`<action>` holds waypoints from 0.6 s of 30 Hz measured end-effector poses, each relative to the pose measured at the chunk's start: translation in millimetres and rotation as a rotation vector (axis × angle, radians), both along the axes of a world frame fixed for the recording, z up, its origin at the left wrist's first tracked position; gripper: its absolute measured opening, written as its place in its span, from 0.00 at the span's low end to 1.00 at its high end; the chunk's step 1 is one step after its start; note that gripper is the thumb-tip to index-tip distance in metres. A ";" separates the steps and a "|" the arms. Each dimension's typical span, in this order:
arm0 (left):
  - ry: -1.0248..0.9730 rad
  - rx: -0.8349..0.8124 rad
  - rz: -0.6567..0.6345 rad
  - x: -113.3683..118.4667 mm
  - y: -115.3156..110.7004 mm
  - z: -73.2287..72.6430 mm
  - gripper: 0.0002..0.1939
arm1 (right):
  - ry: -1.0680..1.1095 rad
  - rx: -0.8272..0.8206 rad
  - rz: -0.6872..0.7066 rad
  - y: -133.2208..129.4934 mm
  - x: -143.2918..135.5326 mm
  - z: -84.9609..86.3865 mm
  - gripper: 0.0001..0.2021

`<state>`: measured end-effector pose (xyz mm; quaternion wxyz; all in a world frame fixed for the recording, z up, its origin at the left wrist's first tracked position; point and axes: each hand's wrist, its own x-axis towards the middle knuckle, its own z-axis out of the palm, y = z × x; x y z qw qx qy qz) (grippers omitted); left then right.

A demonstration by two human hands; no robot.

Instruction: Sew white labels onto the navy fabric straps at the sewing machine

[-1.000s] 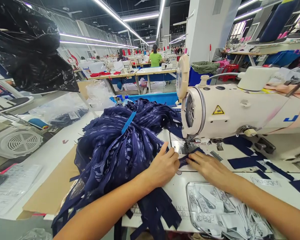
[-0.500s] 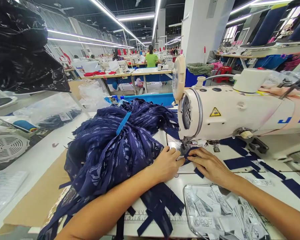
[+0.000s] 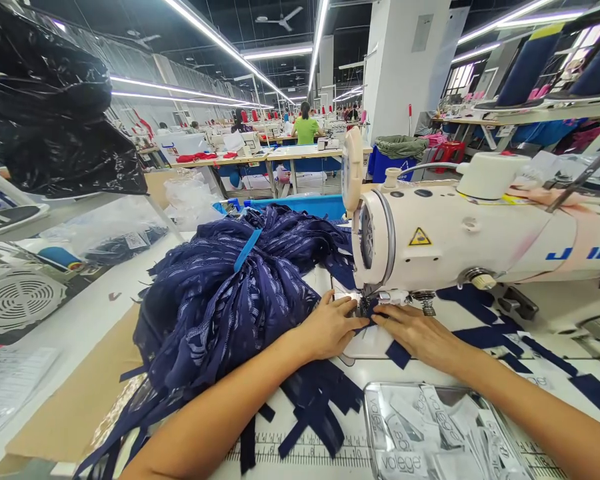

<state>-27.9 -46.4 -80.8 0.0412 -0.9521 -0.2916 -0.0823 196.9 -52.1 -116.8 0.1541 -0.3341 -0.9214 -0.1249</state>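
My left hand (image 3: 330, 327) lies left of the needle area of a sewing machine (image 3: 430, 233), its fingers stretched out on the metal plate. From the other side, my right hand (image 3: 420, 333) rests with its fingers extended and flat, the tips on a navy fabric strip (image 3: 373, 308) by the presser foot. The strip is mostly covered by my fingers. Another end of navy fabric (image 3: 398, 354) shows below my right hand. Beside my left forearm sits a large heap of navy lace-edged straps (image 3: 215, 287), bound with a light blue tie (image 3: 247, 250).
A metal tray (image 3: 369, 427) of white printed labels stands in front of my right arm. Navy fabric pieces (image 3: 490, 337) lie under the machine arm. Brown cardboard (image 3: 75, 393) is at left, a black plastic bag (image 3: 70, 127) above it. A person in green (image 3: 306, 127) sits further back.
My left fingers have straightened from a more curled pose. My right fingertips have shifted slightly left along the fabric. The whole view has tilted up a little.
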 end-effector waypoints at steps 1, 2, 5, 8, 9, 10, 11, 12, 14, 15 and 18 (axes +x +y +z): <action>0.008 0.017 0.005 0.4 -1.5 -0.6 0.18 | -0.002 0.002 -0.007 -0.4 -0.4 -0.7 0.19; 0.015 0.034 0.012 0.9 -3.0 -1.4 0.18 | -0.001 0.003 -0.014 -0.9 -0.7 -1.2 0.19; 0.030 0.075 0.041 3.4 -6.4 -3.8 0.18 | 0.008 0.002 -0.019 -1.3 -1.2 -1.9 0.19; 0.032 0.100 0.061 5.7 -8.0 -5.6 0.17 | 0.010 0.003 -0.007 0.0 -0.6 -2.2 0.19; 0.030 0.107 0.067 6.4 -8.2 -6.2 0.17 | 0.013 0.002 -0.006 0.6 -0.4 -2.4 0.19; 0.027 0.114 0.073 7.1 -8.2 -6.8 0.16 | 0.017 0.002 -0.005 1.2 -0.3 -2.5 0.19; 0.022 0.120 0.078 7.7 -8.3 -7.4 0.16 | 0.024 0.004 -0.003 1.7 -0.2 -2.5 0.19; 0.019 0.124 0.082 8.3 -8.3 -8.1 0.16 | 0.030 0.007 0.001 2.2 -0.2 -2.5 0.19; 0.011 0.133 0.092 9.5 -8.4 -9.3 0.15 | 0.036 0.014 0.015 2.9 -0.5 -1.8 0.19; 0.009 0.138 0.099 10.0 -8.6 -9.8 0.15 | 0.034 0.017 0.022 3.2 -0.8 -1.3 0.19; 0.009 0.150 0.114 11.7 -9.6 -10.7 0.15 | 0.029 0.020 0.024 4.1 -1.8 1.1 0.18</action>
